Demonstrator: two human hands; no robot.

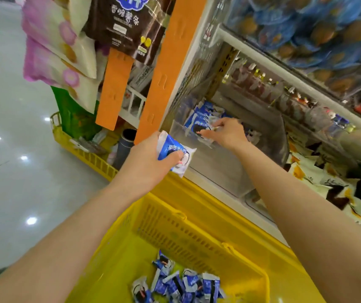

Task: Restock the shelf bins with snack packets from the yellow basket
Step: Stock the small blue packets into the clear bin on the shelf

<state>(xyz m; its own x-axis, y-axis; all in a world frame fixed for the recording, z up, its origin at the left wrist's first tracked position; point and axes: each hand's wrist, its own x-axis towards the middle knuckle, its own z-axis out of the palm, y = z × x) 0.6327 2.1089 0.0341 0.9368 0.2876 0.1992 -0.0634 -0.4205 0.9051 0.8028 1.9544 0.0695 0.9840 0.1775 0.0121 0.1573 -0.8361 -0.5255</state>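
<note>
Orange strip (166,73) hangs just left of open bin (214,169).

The left hand (149,162) grips a blue-and-white flat snack packet (175,153) just outside the near left corner of the clear plastic shelf bin (218,169), above the far rim of the yellow slatted plastic basket (199,217). The right hand (226,132) reaches inside the bin, its fingers (206,134) on the pile of like packets (199,119) at the bin's far left corner (whether it pinches one is unclear). More blue packets (175,285) lie heaped on the basket's floor by its near edge.

Blue packets (199,119) in clear bin (218,165)
</note>
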